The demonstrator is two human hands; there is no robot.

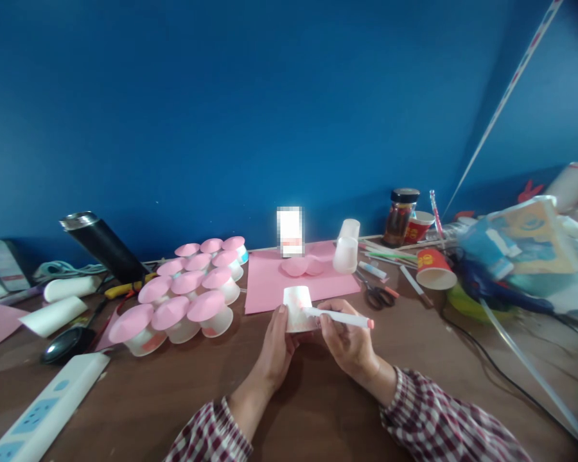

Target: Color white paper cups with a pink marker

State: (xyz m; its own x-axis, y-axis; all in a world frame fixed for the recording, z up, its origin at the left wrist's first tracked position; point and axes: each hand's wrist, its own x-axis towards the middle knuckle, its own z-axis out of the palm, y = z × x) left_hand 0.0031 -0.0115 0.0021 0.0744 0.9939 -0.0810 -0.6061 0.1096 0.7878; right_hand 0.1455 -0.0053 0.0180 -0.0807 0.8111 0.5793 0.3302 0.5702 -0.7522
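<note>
A white paper cup (297,309) with faint pink marks on its side rests in my left hand (275,350), whose fingers are closed round its left side and base. My right hand (349,343) grips a white marker pen (344,317) with a pink end; its tip points at the cup's side and appears to touch it. Just behind lies a pink paper sheet (264,279) with several cut pink paper rounds (301,266) on it. Two translucent cups (345,255) stand near its right edge. To the left, several cups topped with pink paper cones (207,305) stand in rows.
Right of the sheet lie scissors (379,295), another marker (415,285) and a tipped red paper cup (434,269). A dark-lidded jar (401,217) stands behind them. Further right is a blue glue gun (501,289). A power strip (52,404) and black tumbler (108,247) are on the left.
</note>
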